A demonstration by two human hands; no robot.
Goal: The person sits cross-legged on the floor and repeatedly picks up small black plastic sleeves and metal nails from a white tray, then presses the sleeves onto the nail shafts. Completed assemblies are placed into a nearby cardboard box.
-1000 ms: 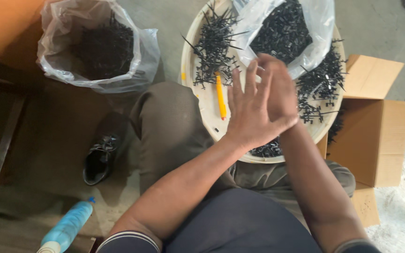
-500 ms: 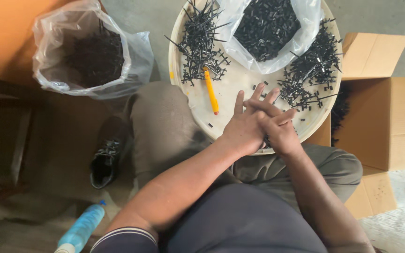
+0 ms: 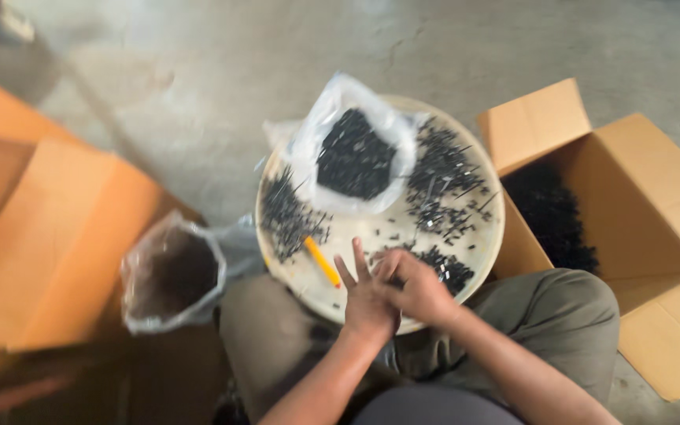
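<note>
My left hand point(image 3: 366, 305) is raised over the near edge of a round cream tray point(image 3: 488, 236), its fingers spread and pointing away from me. My right hand point(image 3: 421, 290) presses against it from the right with curled fingers; whether anything is between them is hidden. On the tray lie a yellow pen-like tool point(image 3: 322, 262) just left of my left hand, loose piles of thin black metal pieces point(image 3: 444, 185), and a clear plastic bag point(image 3: 356, 157) filled with the same pieces. The tray rests on my lap.
An open cardboard box point(image 3: 639, 197) holding black pieces stands to the right of the tray. A second plastic bag point(image 3: 171, 275) of dark pieces sits at the left, next to orange cardboard boxes point(image 3: 49, 244). Bare concrete floor point(image 3: 277, 71) lies beyond.
My hands have stayed together and come back toward the near rim of the tray. The view has swung up and away, so the floor and the boxes now show more.
</note>
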